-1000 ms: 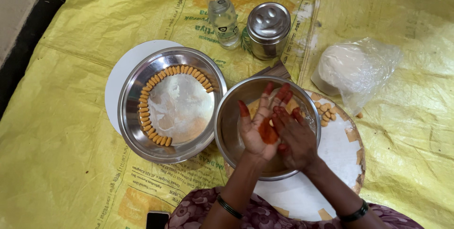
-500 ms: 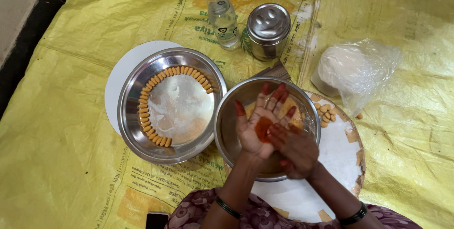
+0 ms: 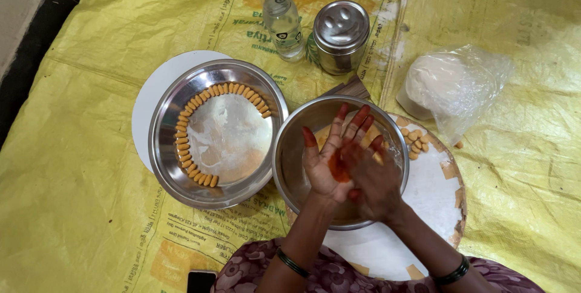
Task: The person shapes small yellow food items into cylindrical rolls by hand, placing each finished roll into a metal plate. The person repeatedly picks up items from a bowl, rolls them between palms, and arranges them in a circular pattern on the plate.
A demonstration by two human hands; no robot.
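Over a steel bowl (image 3: 295, 148) I hold my left hand (image 3: 330, 151) palm up, fingers spread, with red-stained fingertips. A small orange piece of dough (image 3: 339, 166) lies on that palm. My right hand (image 3: 374, 178) lies flat across the left palm, pressing on the dough piece. Pale yellow dough shows in the bowl behind my fingers. To the left stands a steel plate (image 3: 218, 133), floured in the middle, with several small orange dough pieces (image 3: 184, 148) lined along its rim.
A clear plastic bottle (image 3: 279, 15) and a lidded steel canister (image 3: 340, 36) stand at the back. A plastic bag with a white dough lump (image 3: 451, 84) lies at right. More small dough pieces (image 3: 414, 142) rest on the round board (image 3: 433, 184). Yellow sacking (image 3: 78, 148) covers the floor.
My right hand has slid back toward me along the left palm, rolling the orange dough piece. The left hand stays in place over the bowl.
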